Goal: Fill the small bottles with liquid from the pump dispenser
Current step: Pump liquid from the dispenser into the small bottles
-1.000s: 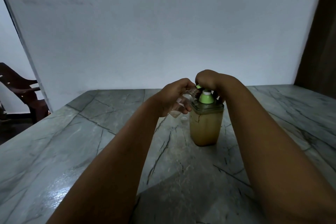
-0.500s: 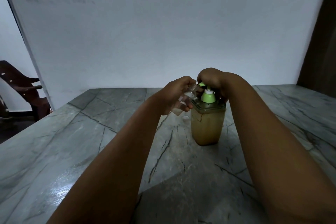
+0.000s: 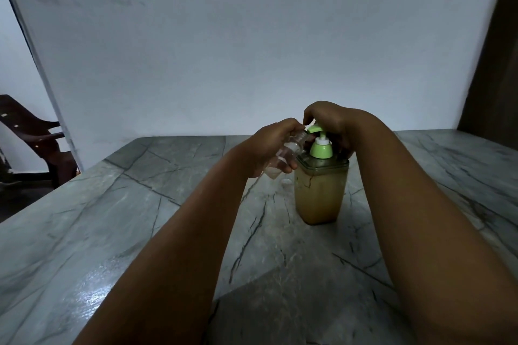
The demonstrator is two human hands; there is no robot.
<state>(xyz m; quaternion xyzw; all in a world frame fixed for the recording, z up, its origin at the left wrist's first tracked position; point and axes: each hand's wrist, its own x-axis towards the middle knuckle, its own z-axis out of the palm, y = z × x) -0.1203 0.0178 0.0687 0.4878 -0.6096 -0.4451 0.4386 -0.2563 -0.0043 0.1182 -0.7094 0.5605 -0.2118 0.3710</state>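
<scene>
**Small bottle held at pump spout, press pending**

Small bottle (image 3: 286,156): clear, tilted, neck up toward the green spout (image 3: 314,129) of the pump dispenser (image 3: 321,189). Mouth sits just beside the spout tip; whether it is truly under the outlet cannot be told, the fingers hide the joint. A little liquid seems to lie in the bottle's low end; the level is unclear in this dim light.

Left hand (image 3: 273,148): grip closed around the bottle body, fingers curled under it, holding it off the counter (image 3: 140,204).

Right hand (image 3: 328,120): arched over the pump head, fingers curled down onto it; grip wraps the head loosely. Dispenser stands upright on the counter, tan liquid filling most of it.

A small pale disc (image 3: 286,181), possibly the cap, lies on the counter beside the dispenser base.

Risks, judged:
- Narrow neck against spout: slight misalignment would send liquid over the left fingers.
- Hard press could shift the dispenser.
- Tilt too steep: contents run back out.
</scene>
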